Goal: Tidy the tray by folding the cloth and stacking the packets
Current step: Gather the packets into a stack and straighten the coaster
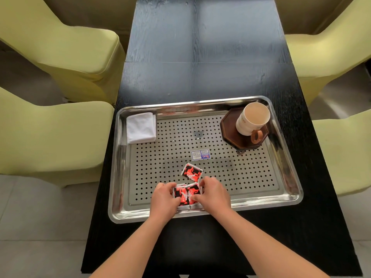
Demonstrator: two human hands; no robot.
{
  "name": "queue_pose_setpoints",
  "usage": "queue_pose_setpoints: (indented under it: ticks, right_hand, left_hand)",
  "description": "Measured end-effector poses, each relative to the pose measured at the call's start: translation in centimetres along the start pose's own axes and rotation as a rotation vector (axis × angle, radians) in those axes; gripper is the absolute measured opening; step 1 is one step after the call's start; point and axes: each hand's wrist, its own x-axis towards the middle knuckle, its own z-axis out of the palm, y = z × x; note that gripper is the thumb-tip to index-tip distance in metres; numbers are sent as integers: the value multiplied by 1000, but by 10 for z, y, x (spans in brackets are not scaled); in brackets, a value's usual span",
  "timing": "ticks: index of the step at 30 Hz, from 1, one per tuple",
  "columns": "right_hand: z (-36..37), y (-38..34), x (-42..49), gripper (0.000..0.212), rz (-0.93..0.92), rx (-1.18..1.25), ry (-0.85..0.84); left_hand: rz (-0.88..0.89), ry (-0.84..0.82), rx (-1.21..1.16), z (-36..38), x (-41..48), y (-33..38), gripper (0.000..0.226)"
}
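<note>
Holding cloth (141,128), mug (252,119), packets (186,195): tray (289,173)

Mug (252,120) upright on dark octagonal coaster (229,135). Black wood-grain table (200,57); yellow-green chairs (60,47) flank it, two each side.

Light is being mirrored by the polished metal tray (120,167) and glossy packets (185,194); the cloth (141,128) is being shown matt.

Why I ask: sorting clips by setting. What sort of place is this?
Probably a cafe or dining room: a dark table flanked by covered chairs, and a tray with a mug.
</note>
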Motion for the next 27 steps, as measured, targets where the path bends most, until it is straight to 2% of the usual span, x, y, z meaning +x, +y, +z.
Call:
queue_pose_setpoints:
  ticks: [5,9,15,27]
  right_hand:
    - [1,5,4,51,-208,-89,-84]
    - [-3,6,11,49,-275,-109,-95]
    - [-6,17,13,38,-141,52,-29]
    - [1,8,18,32,-167,180,-72]
  left_hand:
    - [-8,9,-25,1,1,1,50]
    - [-12,7,-29,1,2,0,51]
    - [-2,6,-37,1,2,-1,50]
    - [-8,-17,-47,-2,2,0,49]
